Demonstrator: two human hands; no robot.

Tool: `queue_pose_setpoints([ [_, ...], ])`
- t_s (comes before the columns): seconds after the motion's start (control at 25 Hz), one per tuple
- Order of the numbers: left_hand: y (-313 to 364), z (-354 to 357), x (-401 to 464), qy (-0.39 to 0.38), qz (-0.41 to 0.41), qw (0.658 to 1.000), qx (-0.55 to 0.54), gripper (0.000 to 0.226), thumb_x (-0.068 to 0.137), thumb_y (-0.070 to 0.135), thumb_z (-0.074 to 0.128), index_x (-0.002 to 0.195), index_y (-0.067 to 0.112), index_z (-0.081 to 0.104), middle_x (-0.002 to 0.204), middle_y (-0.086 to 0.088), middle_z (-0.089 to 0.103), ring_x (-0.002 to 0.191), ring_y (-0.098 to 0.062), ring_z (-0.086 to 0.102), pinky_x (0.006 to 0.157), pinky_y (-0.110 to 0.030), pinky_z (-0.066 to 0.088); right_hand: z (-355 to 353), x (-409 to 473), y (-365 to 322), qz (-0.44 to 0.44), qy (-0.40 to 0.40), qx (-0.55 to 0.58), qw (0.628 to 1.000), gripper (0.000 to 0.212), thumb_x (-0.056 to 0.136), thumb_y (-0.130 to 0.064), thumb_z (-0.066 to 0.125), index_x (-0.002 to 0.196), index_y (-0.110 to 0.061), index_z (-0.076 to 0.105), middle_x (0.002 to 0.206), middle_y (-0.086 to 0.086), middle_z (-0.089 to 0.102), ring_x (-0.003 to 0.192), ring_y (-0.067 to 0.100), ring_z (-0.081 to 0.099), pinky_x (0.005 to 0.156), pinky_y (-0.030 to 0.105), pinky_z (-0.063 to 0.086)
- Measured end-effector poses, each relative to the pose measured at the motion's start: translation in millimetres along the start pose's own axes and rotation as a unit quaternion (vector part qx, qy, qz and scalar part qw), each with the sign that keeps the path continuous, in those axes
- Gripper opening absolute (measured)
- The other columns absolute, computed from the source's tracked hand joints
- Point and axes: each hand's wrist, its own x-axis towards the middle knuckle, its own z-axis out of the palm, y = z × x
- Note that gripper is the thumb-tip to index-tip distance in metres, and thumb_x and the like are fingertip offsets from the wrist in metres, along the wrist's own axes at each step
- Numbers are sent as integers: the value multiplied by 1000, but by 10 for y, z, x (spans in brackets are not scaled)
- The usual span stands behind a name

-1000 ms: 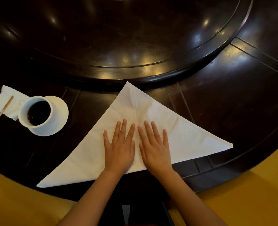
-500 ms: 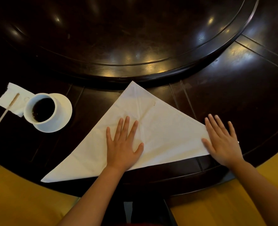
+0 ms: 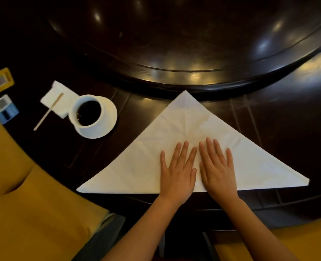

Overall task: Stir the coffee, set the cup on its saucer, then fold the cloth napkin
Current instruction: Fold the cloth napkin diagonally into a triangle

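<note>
So we've got both hands flat on the cloth napkin (image 3: pixel 191 147), left hand (image 3: pixel 177 170) and right hand (image 3: pixel 217 166) side by side, fingers spread wide, palms pressing, not gripping anything. The napkin is already a triangle, long folded edge running under our wrists, tip pointing away from us, one sharp corner well out past each hand.

Off beyond the left hand, the cup (image 3: pixel 88 112) of coffee sits on its saucer (image 3: pixel 109 119), and the wooden stirrer (image 3: pixel 48 112) lies further left, half on a paper napkin (image 3: pixel 56 98). So stirring and saucer look done to us, only folding is left.

Handling-wise: the cloth looks thin, soft and light, holds creases a bit, and will probably slide on that glossy dark bench (image 3: pixel 269 119). We'd keep one palm down as an anchor and pinch a far corner, not the middle, to bring it over. Grab mid-edge and it'll just sag and bunch up.
</note>
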Motion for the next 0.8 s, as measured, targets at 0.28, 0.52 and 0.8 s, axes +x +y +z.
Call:
queue_pose_setpoints([
  [0.28,-1082,-41,-466,0,-77,997,-30,65,91,48,29,150,26,11,157,-6,9,144,-23,4,111,-54,9,-48,17,-25,-3,-58,-22,998,63,93,-49,15,149,-22,7,157,5,1,143,20,-4,114,49,1],
  [0.52,-1589,-39,-742,-13,-102,994,-25,63,94,49,21,149,22,7,156,-5,7,143,-21,4,113,-52,12,-74,19,-54,-8,-64,-12,998,64,92,-49,16,149,-21,5,158,5,-2,143,21,-4,114,50,1],
  [0.8,-816,-210,-309,71,-156,981,-94,69,91,46,27,148,10,10,156,-7,7,144,-21,2,111,-54,-4,-123,308,-182,-16,-37,-36,999,60,93,-46,20,148,-22,14,155,7,10,143,24,3,111,52,-5],
])
